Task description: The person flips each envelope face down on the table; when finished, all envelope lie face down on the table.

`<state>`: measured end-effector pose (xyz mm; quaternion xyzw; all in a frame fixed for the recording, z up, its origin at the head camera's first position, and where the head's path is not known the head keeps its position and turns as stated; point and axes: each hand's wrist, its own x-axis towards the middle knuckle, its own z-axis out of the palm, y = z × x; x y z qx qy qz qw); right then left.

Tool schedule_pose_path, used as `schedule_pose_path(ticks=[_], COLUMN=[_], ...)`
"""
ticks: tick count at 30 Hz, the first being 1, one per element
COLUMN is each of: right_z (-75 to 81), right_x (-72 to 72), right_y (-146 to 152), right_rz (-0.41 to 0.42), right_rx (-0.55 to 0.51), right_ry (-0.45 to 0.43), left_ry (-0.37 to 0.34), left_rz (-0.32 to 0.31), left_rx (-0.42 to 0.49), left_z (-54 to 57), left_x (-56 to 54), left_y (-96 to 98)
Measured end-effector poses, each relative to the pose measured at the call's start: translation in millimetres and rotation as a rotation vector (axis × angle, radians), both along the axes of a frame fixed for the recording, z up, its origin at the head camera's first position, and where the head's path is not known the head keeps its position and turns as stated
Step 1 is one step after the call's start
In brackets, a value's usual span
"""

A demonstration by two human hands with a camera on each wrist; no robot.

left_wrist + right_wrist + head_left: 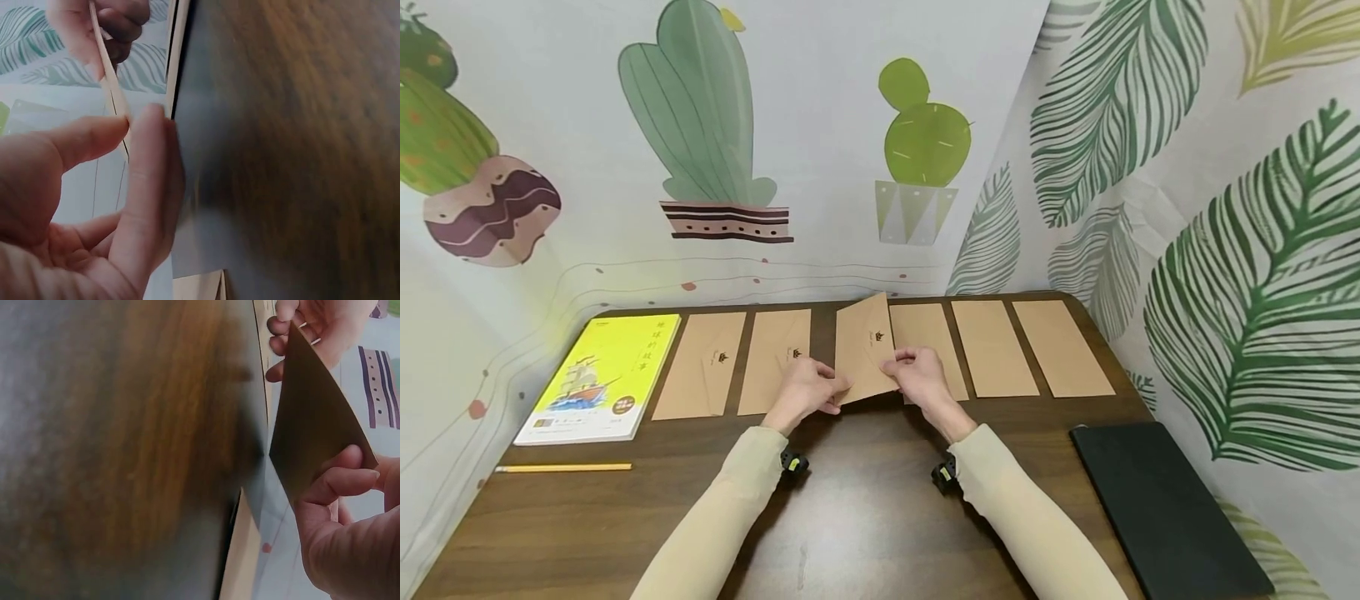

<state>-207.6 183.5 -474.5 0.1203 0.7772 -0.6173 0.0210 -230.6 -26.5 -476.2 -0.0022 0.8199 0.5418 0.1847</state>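
A brown paper envelope (859, 350) with a dark crown print is lifted and tilted above the table in the head view. My left hand (805, 387) pinches its lower left corner, thumb against fingers, as the left wrist view shows at the envelope's thin edge (112, 94). On the opposite side, my right hand (922, 379) pinches the right edge; its wrist view shows the shaded underside (312, 419). To the left lie two envelopes (700, 367) (767, 342) with crown prints up. Partly behind my right hand is a plain-faced envelope (928, 329).
Two more plain-faced envelopes (995, 348) (1063, 348) lie at the right of the row. A yellow-covered book (602, 375) and a yellow pencil (565, 467) are on the left of the wooden table (865, 517). A black flat pad (1172, 508) lies at the right edge.
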Motion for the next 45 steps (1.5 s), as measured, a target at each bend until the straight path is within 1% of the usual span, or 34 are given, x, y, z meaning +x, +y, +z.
schedule_pose_path(ticks=[2,4,8,10,14,15,17,19,21,22,24,26,28,29,30,33,35,37,40,43,45], right_z=[2.2,4.7,10.9,13.7,17.1,17.6,17.7,17.1,16.5,16.6,16.9,17.6,18.5,18.7,18.8,18.6,17.8,17.2,15.8,13.9,12.1], right_x=[0.8,1.5,2.7,2.8,2.4,2.5,2.7,3.1,3.5,3.6,4.0,4.3,4.4,4.7,4.9,5.3,5.4,5.5,5.4,4.8,4.0], right_y=[-2.0,-4.0,-7.7,-8.7,-9.8,-10.0,-10.7,-11.9,-13.4,-14.4,-16.5,-18.5,-20.4,-21.1,-21.8,-24.7,-26.1,-27.3,-29.3,-32.0,-33.5], right_rz=[-0.013,-0.03,-0.07,-0.091,-0.115,-0.117,-0.114,-0.109,-0.104,-0.099,-0.087,-0.071,-0.051,-0.042,-0.032,0.0,0.021,0.038,0.06,0.1,0.139], right_rx=[0.051,0.108,0.187,0.211,0.232,0.235,0.242,0.249,0.258,0.261,0.265,0.266,0.267,0.262,0.255,0.213,0.179,0.153,0.146,0.148,0.159], right_ry=[0.022,0.046,0.086,0.1,0.113,0.114,0.117,0.126,0.141,0.152,0.174,0.198,0.224,0.234,0.245,0.261,0.263,0.261,0.257,0.244,0.227], left_ry=[0.017,0.05,0.167,0.216,0.263,0.284,0.362,0.418,0.461,0.465,0.461,0.48,0.538,0.532,0.51,0.408,0.307,0.283,0.273,0.247,0.224], left_rz=[-0.032,-0.061,-0.087,-0.089,-0.116,-0.123,-0.135,-0.135,-0.141,-0.151,-0.156,-0.164,-0.165,-0.155,-0.147,-0.12,-0.075,-0.047,-0.009,0.015,0.019], left_rx=[-0.046,-0.101,-0.215,-0.261,-0.326,-0.349,-0.379,-0.4,-0.385,-0.362,-0.324,-0.294,-0.264,-0.247,-0.216,-0.085,-0.033,-0.009,-0.02,-0.008,0.002], left_z=[0.6,1.9,6.2,8.7,13.7,15.6,4.8,8.0,11.2,12.2,25.8,23.7,7.1,5.2,4.4,5.2,21.6,25.6,30.8,33.6,34.7], left_x=[0.1,0.6,1.7,2.4,3.5,4.3,-1.8,-0.5,0.7,0.7,6.9,4.8,-5.0,-6.3,-7.1,-7.5,0.5,1.5,2.3,1.7,1.2], left_y=[2.4,5.0,9.0,10.5,13.0,13.9,12.0,14.6,17.0,18.0,23.6,24.5,22.0,21.9,21.9,21.1,24.2,25.3,27.1,27.2,25.8])
